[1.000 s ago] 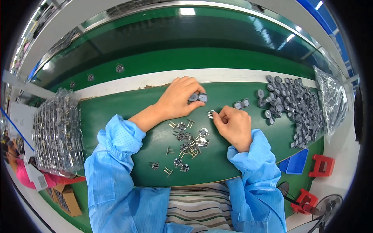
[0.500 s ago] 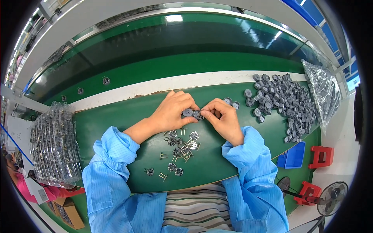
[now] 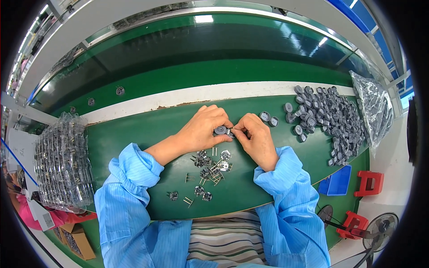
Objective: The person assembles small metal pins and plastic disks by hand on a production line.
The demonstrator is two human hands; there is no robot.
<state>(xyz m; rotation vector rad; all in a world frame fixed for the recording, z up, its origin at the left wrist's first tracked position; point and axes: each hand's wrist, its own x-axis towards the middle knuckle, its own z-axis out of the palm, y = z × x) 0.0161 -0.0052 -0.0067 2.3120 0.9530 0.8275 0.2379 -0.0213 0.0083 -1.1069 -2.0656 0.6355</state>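
Over the middle of the green table my left hand [image 3: 201, 127] is closed around a round grey plastic housing [image 3: 220, 130]. A small silvery circuit part [image 3: 230, 132] sits against the housing, between the fingertips of both hands. My right hand [image 3: 257, 138] pinches at the edge of that part; exactly what its fingertips grip is too small to make out. Just nearer to me lie several loose circuit parts [image 3: 205, 173] with metal pins, and pin pieces [image 3: 188, 202]. Two grey housings [image 3: 269, 118] rest beyond my right hand.
A large heap of grey housings [image 3: 328, 114] covers the table's right side, beside a clear plastic bag [image 3: 373, 105]. Stacked clear trays [image 3: 62, 165] stand at the left. Beyond a white rail [image 3: 178, 97], a green belt [image 3: 201, 69] carries a few circuit parts [image 3: 120, 90].
My right fingertips have shifted slightly at the circuit part, and its silvery face shows more. The whole view has moved a little. Both hands stay together at the housing.
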